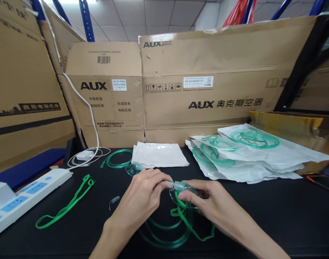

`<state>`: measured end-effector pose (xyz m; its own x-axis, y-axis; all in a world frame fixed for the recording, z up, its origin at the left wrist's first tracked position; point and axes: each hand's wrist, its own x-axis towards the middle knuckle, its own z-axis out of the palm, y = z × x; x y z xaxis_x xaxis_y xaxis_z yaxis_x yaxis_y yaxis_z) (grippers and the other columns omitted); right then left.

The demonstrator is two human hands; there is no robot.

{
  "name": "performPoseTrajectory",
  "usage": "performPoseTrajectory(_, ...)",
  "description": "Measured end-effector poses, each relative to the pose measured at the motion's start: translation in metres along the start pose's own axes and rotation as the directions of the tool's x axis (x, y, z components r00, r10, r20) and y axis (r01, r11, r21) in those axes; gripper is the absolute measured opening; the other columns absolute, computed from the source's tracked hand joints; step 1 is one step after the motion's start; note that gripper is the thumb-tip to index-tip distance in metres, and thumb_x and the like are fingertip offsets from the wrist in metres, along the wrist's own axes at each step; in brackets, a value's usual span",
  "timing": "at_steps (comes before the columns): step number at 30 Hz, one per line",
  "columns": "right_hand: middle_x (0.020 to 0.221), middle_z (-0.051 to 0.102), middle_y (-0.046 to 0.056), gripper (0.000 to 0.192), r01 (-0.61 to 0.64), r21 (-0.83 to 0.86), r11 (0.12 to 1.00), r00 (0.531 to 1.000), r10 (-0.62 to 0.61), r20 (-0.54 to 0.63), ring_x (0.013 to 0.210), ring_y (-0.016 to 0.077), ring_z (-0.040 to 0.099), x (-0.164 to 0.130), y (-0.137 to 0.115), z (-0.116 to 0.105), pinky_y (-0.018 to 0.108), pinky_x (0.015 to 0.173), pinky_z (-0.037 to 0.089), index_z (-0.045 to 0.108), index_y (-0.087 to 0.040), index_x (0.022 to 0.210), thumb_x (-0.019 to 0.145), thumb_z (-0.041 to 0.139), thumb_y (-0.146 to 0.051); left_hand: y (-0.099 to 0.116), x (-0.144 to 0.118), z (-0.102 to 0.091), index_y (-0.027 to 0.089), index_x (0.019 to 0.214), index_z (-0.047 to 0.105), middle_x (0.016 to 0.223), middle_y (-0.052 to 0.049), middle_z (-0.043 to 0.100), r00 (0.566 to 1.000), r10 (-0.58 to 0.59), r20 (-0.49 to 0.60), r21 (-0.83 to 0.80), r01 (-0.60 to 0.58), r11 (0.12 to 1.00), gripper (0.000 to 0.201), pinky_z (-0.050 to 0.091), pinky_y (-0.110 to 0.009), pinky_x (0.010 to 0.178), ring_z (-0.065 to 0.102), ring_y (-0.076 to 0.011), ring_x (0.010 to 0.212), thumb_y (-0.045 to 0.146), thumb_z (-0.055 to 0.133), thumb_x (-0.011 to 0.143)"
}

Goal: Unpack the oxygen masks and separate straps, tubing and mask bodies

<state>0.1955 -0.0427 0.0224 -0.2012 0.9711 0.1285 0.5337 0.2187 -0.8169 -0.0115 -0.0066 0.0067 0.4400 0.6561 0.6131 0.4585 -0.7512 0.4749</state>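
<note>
My right hand (211,196) grips a clear oxygen mask (173,195) with its fingers and thumb around it. A pale translucent connector (179,185) sticks out of the mask toward my left hand (146,190), whose fingers pinch a tube end at that connector. Whether the tube is seated on it I cannot tell. From the mask hangs a green elastic strap (187,223). Green tubing (167,245) lies coiled on the table below my hands. Behind my left hand rests another clear mask (130,169), partly hidden, near a coil of green tubing (117,159).
A loose green strap (69,207) and a small clear piece (115,200) lie left. White pouches (160,154) are stacked at the back; packed pouches (261,162) pile up right. A power strip (32,196) runs along the left; cardboard boxes (220,90) wall the back.
</note>
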Motion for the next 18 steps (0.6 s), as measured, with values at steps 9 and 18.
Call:
performPoseTrajectory(9, 0.084, 0.072, 0.000, 0.028, 0.204, -0.248, 0.947, 0.961, -0.242, -0.136, 0.076, 0.0199, 0.065, 0.003, 0.009, 0.010, 0.030, 0.071, 0.045, 0.076, -0.025, 0.111, 0.092, 0.067, -0.044, 0.001, 0.000, -0.001, 0.025, 0.098, 0.068, 0.093, 0.006, 0.071, 0.997, -0.077, 0.000, -0.007, 0.077, 0.997, 0.021, 0.045, -0.027, 0.079, 0.064, -0.0135, 0.086, 0.007, 0.058, 0.095)
performPoseTrajectory(18, 0.078, 0.069, 0.001, 0.036, 0.013, -0.056, 0.998, 0.999, -0.015, -0.047, 0.068, 0.0176, 0.057, 0.003, 0.001, -0.007, 0.028, 0.063, 0.043, 0.076, -0.019, 0.100, 0.087, 0.066, -0.052, 0.000, 0.000, -0.002, 0.027, 0.107, 0.066, 0.105, 0.005, 0.070, 1.000, -0.024, -0.007, -0.083, 0.024, 0.996, 0.018, 0.045, -0.027, 0.089, 0.064, -0.0143, 0.098, 0.013, 0.059, 0.099)
